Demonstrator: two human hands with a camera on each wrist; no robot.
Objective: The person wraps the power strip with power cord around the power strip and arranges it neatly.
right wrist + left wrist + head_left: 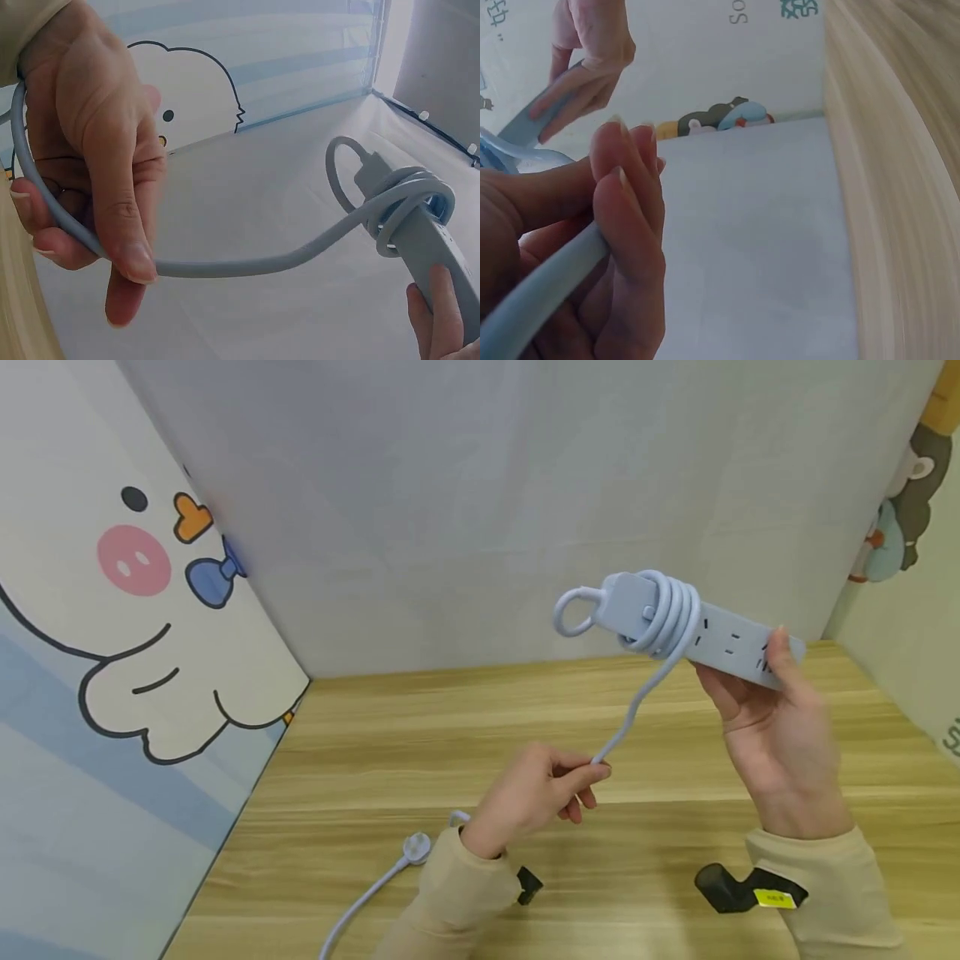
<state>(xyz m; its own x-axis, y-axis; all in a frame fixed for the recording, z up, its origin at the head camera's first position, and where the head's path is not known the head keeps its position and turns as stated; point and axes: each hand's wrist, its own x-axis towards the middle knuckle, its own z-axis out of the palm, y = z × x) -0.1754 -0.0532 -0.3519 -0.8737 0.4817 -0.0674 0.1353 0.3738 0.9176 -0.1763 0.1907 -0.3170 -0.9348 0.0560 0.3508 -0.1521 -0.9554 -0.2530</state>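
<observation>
Cord [633, 710] partly wound round a power strip [723, 647], plug [417, 847] end loose

The power strip is held up off the wooden surface [375, 718], right of centre in the head view, its left end a little higher than its right. Several coils [675, 614] of the cord wrap it near the left end; in the head view they lie mostly side by side, while in the right wrist view at least one turn crosses over others. A small end loop [558, 612] stands out past the strip's left tip. Sockets show between the coils and the gripping hand.

The right hand [795, 743], at the right of the frame, grips the far end: its thumb lies over the socket face, its other fingers behind and below. The left hand [536, 793], at lower centre, pinches the cord between thumb and forefinger; the stretch from there up to the coils bends slightly, so it looks only lightly tensioned.

The winding seems to be about midway. What is done is the band of turns at one end. What is left is the free length beyond the left hand, with the plug at lower left and its cord running out of the bottom edge; how much remains cannot be told. Nothing visible fastens the coils.
</observation>
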